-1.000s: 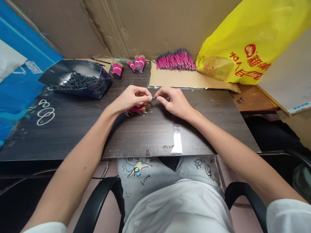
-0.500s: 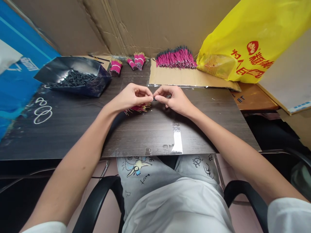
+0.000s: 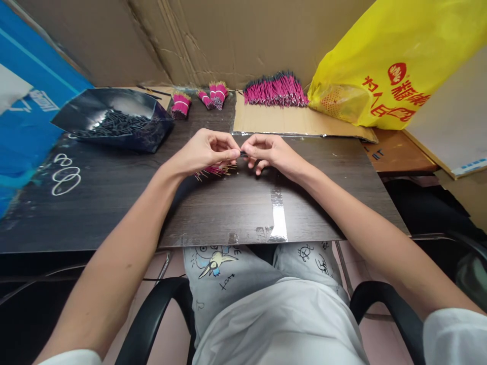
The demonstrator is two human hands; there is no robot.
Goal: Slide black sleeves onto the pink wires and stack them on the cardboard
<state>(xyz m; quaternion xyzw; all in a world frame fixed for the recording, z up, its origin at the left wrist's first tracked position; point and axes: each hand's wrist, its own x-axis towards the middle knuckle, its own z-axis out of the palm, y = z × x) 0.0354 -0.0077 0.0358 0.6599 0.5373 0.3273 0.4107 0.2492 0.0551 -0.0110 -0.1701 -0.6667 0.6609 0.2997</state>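
Observation:
My left hand [image 3: 205, 150] is curled round a bundle of pink wires [image 3: 213, 171] with bare golden tips that fan out under its palm. Its thumb and forefinger pinch one end of a small dark tube [image 3: 242, 153]. My right hand [image 3: 266, 152] meets it fingertip to fingertip and pinches the other end of that tube. Both hands hover just above the dark wood-grain board [image 3: 213, 208], at its middle.
A dark open bag of small black tubes [image 3: 114, 124] lies at the back left. Tied pink wire bundles [image 3: 213, 96] and a loose row of pink wires [image 3: 274, 92] lie on cardboard at the back. A yellow plastic bag [image 3: 384, 66] fills the back right. Black chair arms [image 3: 384, 309] flank my lap.
The hands stay joined at the small tube. My right hand's fingers have shifted a little, and the view has drifted slightly.

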